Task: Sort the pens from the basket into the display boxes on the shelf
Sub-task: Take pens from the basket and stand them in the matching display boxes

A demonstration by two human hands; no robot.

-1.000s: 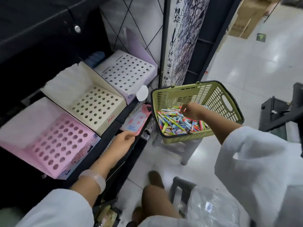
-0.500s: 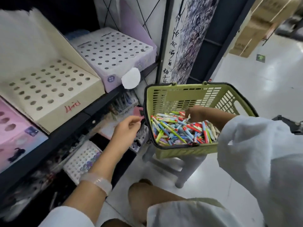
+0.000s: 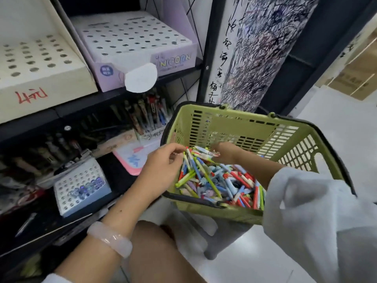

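Soft daylight, motion blur, wide-angle warp

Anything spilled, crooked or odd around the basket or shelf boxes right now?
One oddity: a round white flap hangs loose off the front of the purple display box, over the shelf edge. The pens lie jumbled inside the green basket; none spilled.

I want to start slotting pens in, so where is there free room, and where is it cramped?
Free: the empty holes of the lilac display box and the cream display box beside it. Crowded: the green plastic basket, where both the left hand and right hand sit among piled pens.
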